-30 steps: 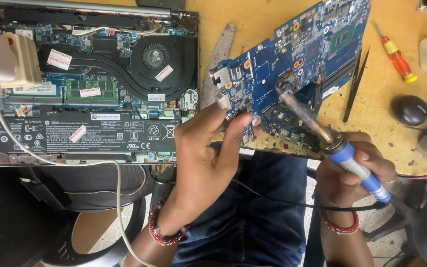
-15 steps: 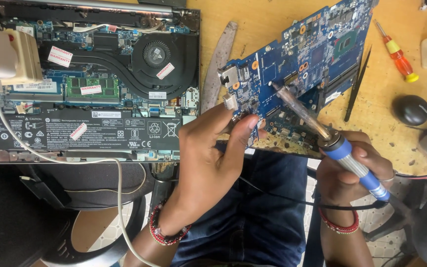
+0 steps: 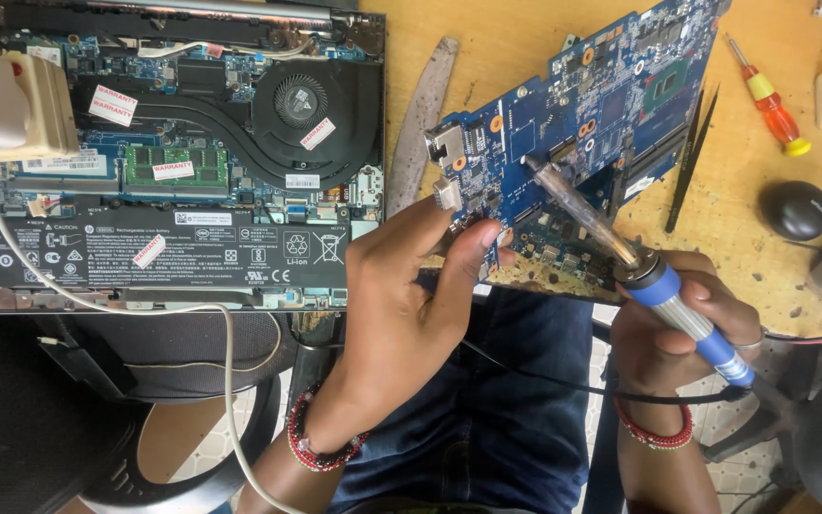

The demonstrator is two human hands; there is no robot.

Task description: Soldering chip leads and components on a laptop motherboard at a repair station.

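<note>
Bench (image 3: 525,57) edge: left hand (image 3: 401,305) pinches board (image 3: 582,124); iron (image 3: 639,266) rt.

1. We note a blue circuit board (image 3: 582,124) with orange-ringed holes.
2. Soldering iron (image 3: 663,290): blue handle, silver barrel.
3. Screwdriver (image 3: 768,95): red and yellow.
4. Wrist bands (image 3: 311,447): red beads.
5. Tabletop (image 3: 525,38): yellowish wood, dark specks.

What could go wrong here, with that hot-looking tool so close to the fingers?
The soldering iron tip rests on the blue board near the left hand pinching its edge; a slip could burn those fingers. The board overhangs the table edge, held only by that pinch, so it might shift. The iron's cord crosses the lap and could snag.
</note>
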